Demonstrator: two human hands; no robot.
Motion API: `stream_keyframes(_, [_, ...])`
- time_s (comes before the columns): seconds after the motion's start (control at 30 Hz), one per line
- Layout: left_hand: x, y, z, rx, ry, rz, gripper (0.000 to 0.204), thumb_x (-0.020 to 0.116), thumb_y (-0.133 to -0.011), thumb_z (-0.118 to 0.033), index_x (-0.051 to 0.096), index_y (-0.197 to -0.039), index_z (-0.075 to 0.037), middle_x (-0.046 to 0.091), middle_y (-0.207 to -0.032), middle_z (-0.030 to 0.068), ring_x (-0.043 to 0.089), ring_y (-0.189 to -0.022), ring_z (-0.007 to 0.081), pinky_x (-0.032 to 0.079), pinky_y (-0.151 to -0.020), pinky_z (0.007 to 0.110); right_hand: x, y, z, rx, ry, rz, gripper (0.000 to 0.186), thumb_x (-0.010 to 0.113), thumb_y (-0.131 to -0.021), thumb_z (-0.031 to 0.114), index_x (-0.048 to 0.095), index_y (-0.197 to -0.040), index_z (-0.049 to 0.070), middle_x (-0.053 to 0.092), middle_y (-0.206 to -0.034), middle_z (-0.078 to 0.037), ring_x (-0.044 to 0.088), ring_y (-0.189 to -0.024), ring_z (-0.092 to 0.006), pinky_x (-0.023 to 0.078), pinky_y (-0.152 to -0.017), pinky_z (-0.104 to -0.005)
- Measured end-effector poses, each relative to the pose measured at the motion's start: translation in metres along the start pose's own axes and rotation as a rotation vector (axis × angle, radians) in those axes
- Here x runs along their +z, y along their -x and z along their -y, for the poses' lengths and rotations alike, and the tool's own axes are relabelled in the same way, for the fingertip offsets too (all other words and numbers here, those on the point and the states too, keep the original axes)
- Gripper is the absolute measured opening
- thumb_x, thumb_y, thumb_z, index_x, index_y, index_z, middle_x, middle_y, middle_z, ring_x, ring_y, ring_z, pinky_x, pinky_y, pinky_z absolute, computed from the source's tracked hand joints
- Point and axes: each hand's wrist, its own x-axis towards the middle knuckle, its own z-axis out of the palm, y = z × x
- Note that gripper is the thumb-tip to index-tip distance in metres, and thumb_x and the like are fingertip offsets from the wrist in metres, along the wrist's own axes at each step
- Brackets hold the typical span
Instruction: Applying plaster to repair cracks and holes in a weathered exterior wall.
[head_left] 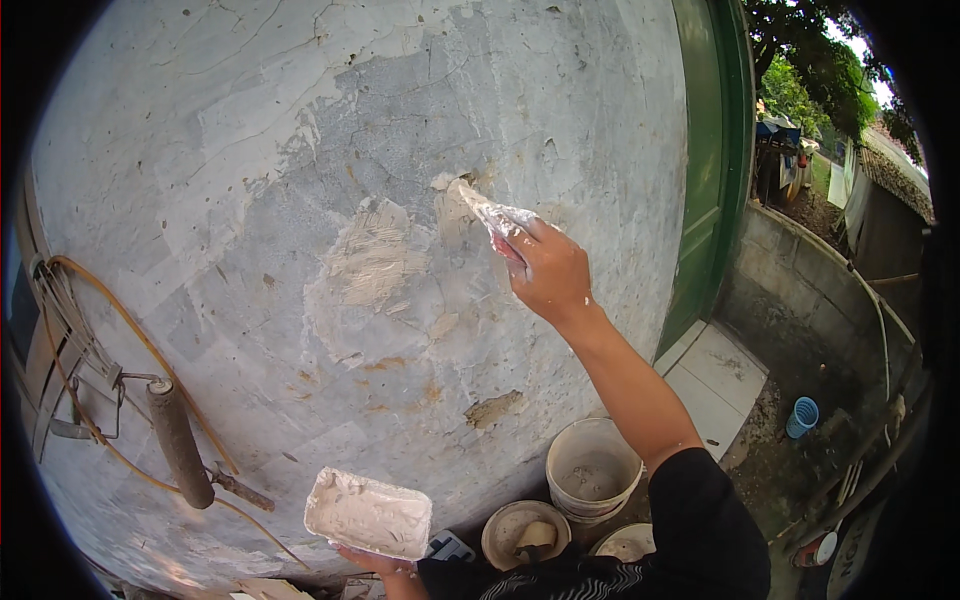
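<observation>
My right hand (550,270) grips a putty knife (488,212) smeared with pale paste, its blade against the cracked grey wall (590,120) on a small chipped spot. Left of that spot is a larger beige patch (370,260) of rough filler. Low at the bottom, my left hand (375,565) is wrapped under a rectangular tray (365,510) of pale paste, holding it up near the wall; only part of that hand shows.
Rollers (180,440) and hoses (110,290) hang at left. Buckets (595,470) and a round tub (505,525) stand below me. To the right are a green door (700,250), white tiled step (710,385), blue plastic cup (803,418), concrete low wall (800,290) and trees.
</observation>
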Motion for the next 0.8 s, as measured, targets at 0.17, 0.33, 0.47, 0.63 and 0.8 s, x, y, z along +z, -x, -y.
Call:
stream_keyframes(0.17, [0.006,0.002,-0.004,0.011,-0.041,0.015,0.072,0.031,-0.086,-0.064,0.026,-0.141,-0.018,0.031,-0.143,0.0062,0.038,-0.125,0.0305,0.036,-0.100,0.049,0.036,0.015,0.012,-0.024,0.088,0.143,0.018,0.062,-0.066,0.004,0.063,-0.084,0.007,0.054,-0.081,-0.010,0.060,-0.074,-0.0281,0.050,-0.058,-0.0387])
stream_keyframes(0.33, [-0.025,0.006,-0.009,-0.080,0.054,0.087,0.075,0.035,-0.084,-0.065,0.025,-0.142,-0.018,0.030,-0.144,0.0069,0.038,-0.125,0.0328,0.034,-0.099,0.054,0.042,0.084,0.010,-0.058,0.036,0.299,0.026,0.063,-0.062,0.005,0.063,-0.088,0.009,0.052,-0.086,-0.012,0.059,-0.075,-0.0287,0.050,-0.059,-0.0399])
stream_keyframes(0.47, [0.019,0.008,-0.003,-0.008,0.079,-0.205,0.077,0.037,-0.082,-0.066,0.025,-0.142,-0.019,0.030,-0.144,0.0076,0.037,-0.125,0.0337,0.033,-0.099,0.055,0.026,0.119,0.020,-0.013,-0.099,0.412,0.014,0.058,-0.073,0.007,0.063,-0.086,0.006,0.056,-0.086,-0.013,0.059,-0.075,-0.0309,0.049,-0.062,-0.0398])
stream_keyframes(0.63, [0.040,0.006,0.001,-0.011,-0.010,-0.154,0.079,0.038,-0.080,-0.068,0.026,-0.141,-0.020,0.031,-0.143,0.0084,0.036,-0.126,0.0346,0.033,-0.100,0.055,0.018,0.141,0.029,0.252,-0.378,0.415,0.015,0.059,-0.078,0.007,0.063,-0.092,0.003,0.060,-0.087,-0.010,0.061,-0.076,-0.0258,0.049,-0.068,-0.0328])
stream_keyframes(0.8, [0.055,0.005,0.003,-0.014,-0.085,-0.124,0.085,0.040,-0.077,-0.071,0.021,-0.143,-0.020,0.027,-0.144,0.0097,0.031,-0.129,0.0357,0.031,-0.102,0.056,-0.012,0.138,0.081,0.881,-1.454,0.194,0.023,0.057,-0.088,0.015,0.059,-0.101,-0.004,0.062,-0.094,-0.005,0.057,-0.082,-0.0093,0.046,-0.072,-0.0243])
